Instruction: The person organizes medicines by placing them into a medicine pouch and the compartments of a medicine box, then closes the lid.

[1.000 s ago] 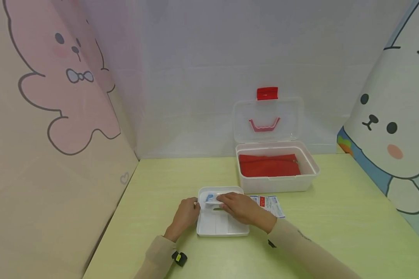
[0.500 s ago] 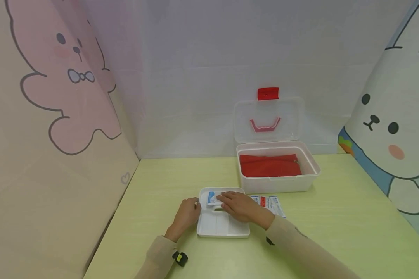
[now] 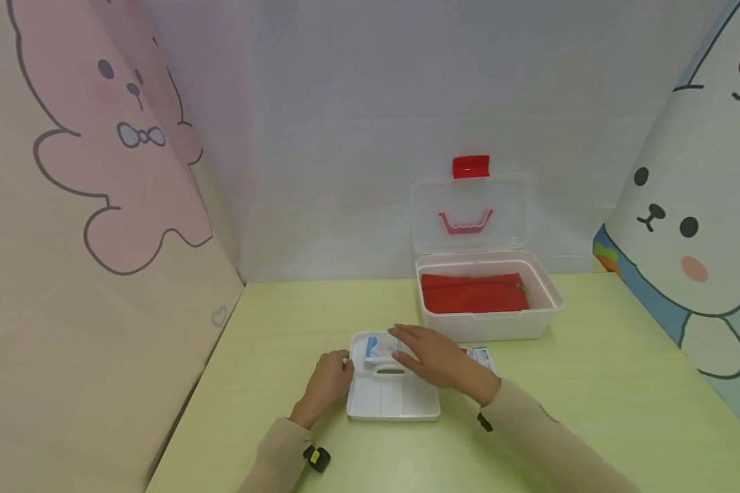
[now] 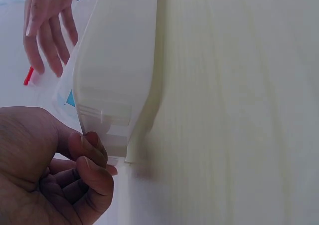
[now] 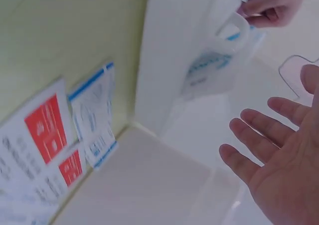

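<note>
A white compartment tray (image 3: 364, 402) with a slotted handle across its middle lies on the table in the head view. My left hand (image 3: 331, 383) grips its left side; in the left wrist view the thumb and curled fingertips (image 4: 97, 172) pinch the tray's edge. Inside the far compartment lies a white and blue packet (image 3: 377, 348). My right hand (image 3: 438, 359) hovers over the tray's far right part with fingers extended, holding nothing, and hides part of the packet. The right wrist view shows that hand's bare palm (image 5: 286, 170) beside the packet.
Several flat printed packets (image 5: 92, 117), white with red or blue, lie on the table right of the tray. Behind stands a translucent box (image 3: 493, 327), its lid (image 3: 518, 212) raised, with a red zipped pouch (image 3: 475, 294) inside. Cartoon-printed sheets surround the table.
My right hand has moved off the packet, up and to the right, with its fingers spreading. More of the packet and the handle slot now shows. My left hand stays at the tray's edge.
</note>
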Available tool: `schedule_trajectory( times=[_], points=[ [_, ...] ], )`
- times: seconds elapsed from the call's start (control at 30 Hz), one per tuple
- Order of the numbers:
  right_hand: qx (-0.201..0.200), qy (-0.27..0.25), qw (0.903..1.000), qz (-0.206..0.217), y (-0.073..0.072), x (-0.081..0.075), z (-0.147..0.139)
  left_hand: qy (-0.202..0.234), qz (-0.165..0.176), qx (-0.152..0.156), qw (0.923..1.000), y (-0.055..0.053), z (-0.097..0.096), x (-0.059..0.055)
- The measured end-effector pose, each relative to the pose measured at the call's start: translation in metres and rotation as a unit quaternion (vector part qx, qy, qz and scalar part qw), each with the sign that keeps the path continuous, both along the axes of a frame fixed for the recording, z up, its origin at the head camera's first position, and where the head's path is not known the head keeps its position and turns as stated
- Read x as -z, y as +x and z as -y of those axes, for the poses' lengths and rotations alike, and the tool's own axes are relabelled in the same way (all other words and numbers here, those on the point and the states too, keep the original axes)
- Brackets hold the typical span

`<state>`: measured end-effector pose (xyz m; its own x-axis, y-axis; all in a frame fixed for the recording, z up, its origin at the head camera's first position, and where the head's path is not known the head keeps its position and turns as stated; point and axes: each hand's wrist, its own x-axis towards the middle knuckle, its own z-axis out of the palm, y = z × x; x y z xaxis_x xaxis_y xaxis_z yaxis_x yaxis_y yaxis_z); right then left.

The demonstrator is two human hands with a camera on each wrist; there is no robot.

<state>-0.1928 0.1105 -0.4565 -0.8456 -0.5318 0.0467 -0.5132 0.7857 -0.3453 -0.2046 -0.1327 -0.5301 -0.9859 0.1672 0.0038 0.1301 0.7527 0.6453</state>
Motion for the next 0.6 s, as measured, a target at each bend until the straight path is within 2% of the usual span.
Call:
schedule_trajectory(
  times=[0.13, 0.3, 0.43, 0.6],
  points=[
    [0.02, 0.009, 0.999, -0.04, 0.005, -0.012, -0.015, 0.004, 0.004, -0.002, 1.0, -0.001, 0.0, 0.0],
    [0.044, 0.024, 0.9958, -0.077, 0.013, -0.018, -0.039, 0.005, 0.012, -0.003, 0.9999, -0.001, 0.0, 0.002],
    [0.063, 0.032, 0.9945, -0.077, 0.019, -0.018, -0.058, 0.0, 0.017, -0.004, 0.9999, -0.002, 0.0, 0.002],
    [0.096, 0.041, 0.9932, -0.052, 0.022, -0.009, -0.081, 0.0, 0.024, -0.004, 0.9997, -0.002, 0.0, 0.002]
  ],
)
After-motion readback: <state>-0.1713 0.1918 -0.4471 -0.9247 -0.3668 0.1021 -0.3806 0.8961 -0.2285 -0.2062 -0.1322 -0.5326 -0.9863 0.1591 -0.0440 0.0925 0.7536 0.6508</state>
